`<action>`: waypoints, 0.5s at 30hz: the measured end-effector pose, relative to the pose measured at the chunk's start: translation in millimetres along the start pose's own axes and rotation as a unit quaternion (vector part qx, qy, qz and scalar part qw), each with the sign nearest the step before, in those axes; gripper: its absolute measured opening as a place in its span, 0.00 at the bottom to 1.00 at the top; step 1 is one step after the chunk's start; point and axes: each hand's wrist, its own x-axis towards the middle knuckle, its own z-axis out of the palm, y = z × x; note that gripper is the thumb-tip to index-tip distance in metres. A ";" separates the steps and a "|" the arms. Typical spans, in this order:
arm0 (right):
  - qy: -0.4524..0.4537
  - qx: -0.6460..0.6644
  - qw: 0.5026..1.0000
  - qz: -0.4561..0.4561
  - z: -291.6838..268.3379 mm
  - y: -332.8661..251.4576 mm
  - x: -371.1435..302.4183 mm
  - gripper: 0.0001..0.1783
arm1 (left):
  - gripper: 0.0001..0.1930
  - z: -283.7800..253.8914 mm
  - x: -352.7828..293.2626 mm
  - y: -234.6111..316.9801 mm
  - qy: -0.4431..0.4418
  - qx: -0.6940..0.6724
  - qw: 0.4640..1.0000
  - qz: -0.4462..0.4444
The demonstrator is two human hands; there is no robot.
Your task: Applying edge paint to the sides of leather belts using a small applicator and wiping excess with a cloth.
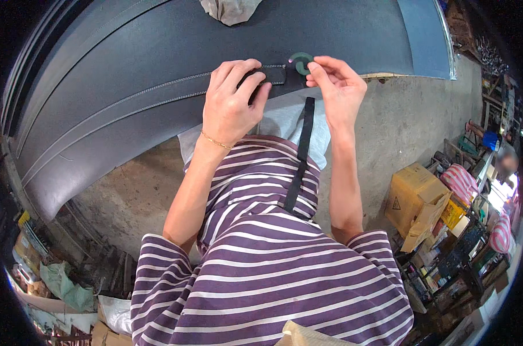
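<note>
A long dark strap (175, 89) with white stitching along both edges runs from the left across the dark sheet-covered work surface (330, 29). My left hand (231, 95), with a thin bracelet at its wrist, is closed over the strap close to its right end, thumb and fingers curled around something dark there. Between the thumb and fingers of my right hand (339, 83) is a small green curved piece (302, 62), hook-like in shape, just beyond the strap's end. Its exact kind is not plain, and my fingertips hide part of it.
A crumpled pale cloth (231, 10) lies at the surface's far edge. A black band (302, 155) hangs over my striped shirt. To the right, a cardboard box (414, 199) and striped bags (460, 181) stand among clutter. A green sack (65, 285) sits lower left.
</note>
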 end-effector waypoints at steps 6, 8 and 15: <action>0.027 -0.017 0.999 0.013 8.1 -3.1 -9.0 0.06 | 0.11 1.4 -0.9 -4.7 0.012 0.017 1.000 0.006; 0.025 -0.027 0.999 0.014 7.1 -3.6 -10.5 0.06 | 0.11 1.5 -2.1 -6.5 0.010 0.017 1.000 0.010; 0.032 -0.053 0.998 0.015 6.6 -3.7 -13.2 0.05 | 0.10 3.4 -0.9 -5.0 0.008 0.009 1.000 0.003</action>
